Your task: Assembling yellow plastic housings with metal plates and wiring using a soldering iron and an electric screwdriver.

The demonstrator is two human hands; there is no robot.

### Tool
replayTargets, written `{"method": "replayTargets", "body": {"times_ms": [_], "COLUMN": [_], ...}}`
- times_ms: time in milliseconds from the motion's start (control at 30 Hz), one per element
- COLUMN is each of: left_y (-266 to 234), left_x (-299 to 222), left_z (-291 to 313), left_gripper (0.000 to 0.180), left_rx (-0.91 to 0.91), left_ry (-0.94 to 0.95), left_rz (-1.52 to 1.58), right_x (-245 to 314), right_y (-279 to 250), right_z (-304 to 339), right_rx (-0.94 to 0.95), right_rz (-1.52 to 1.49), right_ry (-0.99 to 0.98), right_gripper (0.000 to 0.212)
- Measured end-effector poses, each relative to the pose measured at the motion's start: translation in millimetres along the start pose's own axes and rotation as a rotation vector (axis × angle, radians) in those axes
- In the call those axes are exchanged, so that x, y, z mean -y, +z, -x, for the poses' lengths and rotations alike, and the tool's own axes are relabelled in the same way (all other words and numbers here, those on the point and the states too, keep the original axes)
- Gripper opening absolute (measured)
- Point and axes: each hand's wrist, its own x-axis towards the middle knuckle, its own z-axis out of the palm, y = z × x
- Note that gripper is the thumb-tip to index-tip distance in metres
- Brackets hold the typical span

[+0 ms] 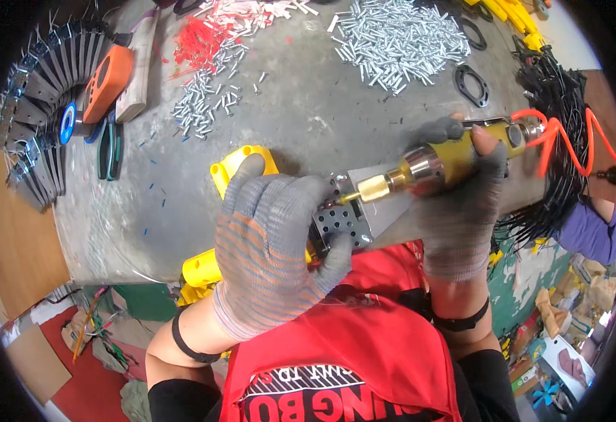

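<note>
My left hand [269, 235], in a grey striped glove, is closed around a black plate with round holes [343, 222] at the table's near edge. Yellow plastic parts [241, 166] show on the far side of that hand and below its wrist; whether they join the plate is hidden. My gloved right hand [459, 218] wraps around a yellow-green air screwdriver [452, 163], held nearly level. Its brass-coloured tip [372, 188] points left, and the thin bit meets the plate beside my left fingertips. Exactly where the bit lands is hard to see.
Silver screws form a large pile [399, 46] at the back and a smaller one [206, 98] near red bits [197, 42]. Left stand an orange meter [108, 83], pliers [110, 151] and several grey wired parts [58, 67]. An orange coiled hose [592, 144] crosses black cables [557, 105].
</note>
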Motion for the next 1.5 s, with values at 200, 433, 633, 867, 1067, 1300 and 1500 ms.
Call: {"method": "replayTargets", "body": {"times_ms": [200,433,633,867,1067,1300,1500], "left_y": [2.0,0.6,-1.0,-1.0,-0.7,-0.4,1.5], "left_x": [-4.1,-6.2,-6.0,-7.8,-7.5,-6.2,-9.4], "left_z": [-3.4,-1.4,2.6,2.9,4.9,7.4,6.1], "left_gripper": [0.057,0.057,0.052,0.049,0.044,0.048,0.049], "left_rx": [0.024,0.015,0.093,-0.006,0.082,0.093,0.103], "left_ry": [-0.059,-0.032,0.036,-0.031,0.108,0.121,0.095], "left_rz": [0.043,0.005,-0.024,0.027,0.033,0.051,0.031], "right_x": [-6.6,-6.9,1.1,18.4,16.9,14.1,12.0], "right_y": [1.8,8.3,2.4,0.4,-1.9,-10.5,-16.2], "right_z": [3.6,8.5,16.9,13.1,27.5,26.8,25.0], "right_rx": [-0.035,-0.042,-0.023,0.023,-0.202,-0.048,-0.045], "right_rz": [0.124,0.116,0.145,0.579,0.157,0.136,0.096], "right_ry": [-0.038,-0.027,-0.081,-0.187,-0.061,-0.078,-0.069], "right_gripper": [0.032,0.033,0.038,0.038,0.035,0.045,0.034]}}
